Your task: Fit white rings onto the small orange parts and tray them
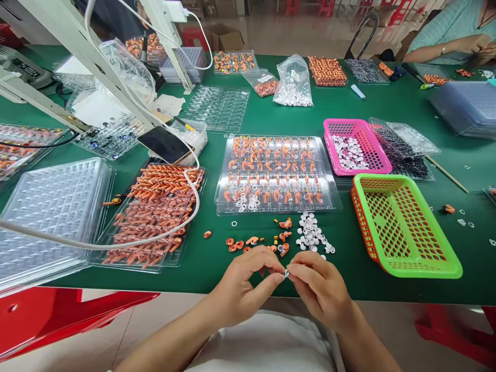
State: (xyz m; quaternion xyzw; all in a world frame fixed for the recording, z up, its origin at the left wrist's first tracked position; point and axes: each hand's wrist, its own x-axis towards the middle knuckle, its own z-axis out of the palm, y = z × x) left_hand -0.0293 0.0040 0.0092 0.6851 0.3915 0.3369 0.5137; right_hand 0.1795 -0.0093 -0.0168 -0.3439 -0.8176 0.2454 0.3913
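Note:
My left hand (pixel 250 287) and my right hand (pixel 325 289) meet at the table's near edge. Between their fingertips they pinch a small whitish ring-like part (pixel 286 273); its exact kind is too small to tell. Just beyond the fingers lie loose orange parts (pixel 252 241), some with yellow or metal bits. A pile of white caps (pixel 310 230) sits to the right of these. Farther back, a clear plastic tray (pixel 277 181) holds rows of curved orange parts, with white rings (pixel 248 199) heaped at its near left.
At right stand a green basket (pixel 445 256) and a pink basket (pixel 358 169) of white caps. Trays of orange parts (pixel 155 222) and stacked clear trays (pixel 50 206) lie left, below a white cable (pixel 127 240). A phone (pixel 166 144) rests nearby. Another person (pixel 453 41) works across.

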